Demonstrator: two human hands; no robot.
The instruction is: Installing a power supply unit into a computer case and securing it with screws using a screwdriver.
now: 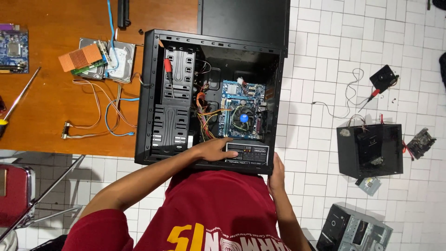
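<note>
Beside wooden table (pixel 55 121), white tiled floor (pixel 325 56).

Open black computer case (pixel 153 93) flat on wooden table edge, power supply (pixel 248 153) inside.

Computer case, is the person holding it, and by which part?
Yes. The left hand rests on the power supply inside the open computer case, and the right hand presses the case's near corner from outside.

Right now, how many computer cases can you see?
3. The open black case lies on the wooden table under both hands; a smaller black case sits on the white tiled floor to the right; a grey one lies below it, cut off by the frame's edge. More may be hidden.
</note>
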